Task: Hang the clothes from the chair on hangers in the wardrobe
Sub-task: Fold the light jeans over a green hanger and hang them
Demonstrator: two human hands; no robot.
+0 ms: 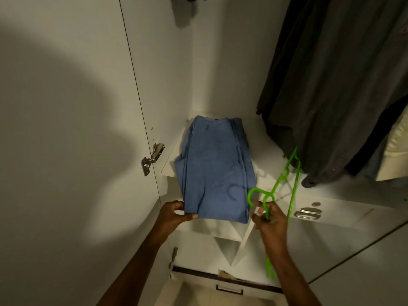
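A folded blue garment (215, 166) lies on the white wardrobe shelf (268, 146), its near end hanging over the shelf's front edge. My left hand (174, 215) pinches the garment's near left corner between thumb and fingers. My right hand (268, 219) grips a bright green plastic hanger (287, 180) just below its hook, beside the garment's near right corner. The hanger's one arm slants up toward the hanging clothes and its other arm drops below my wrist.
Dark grey clothes (331, 85) hang at the right, reaching down to the shelf. The open wardrobe door (66, 129) with a metal hinge (152, 159) stands at the left. A drawer front with a metal handle (308, 213) is at the right, and lower drawers sit beneath.
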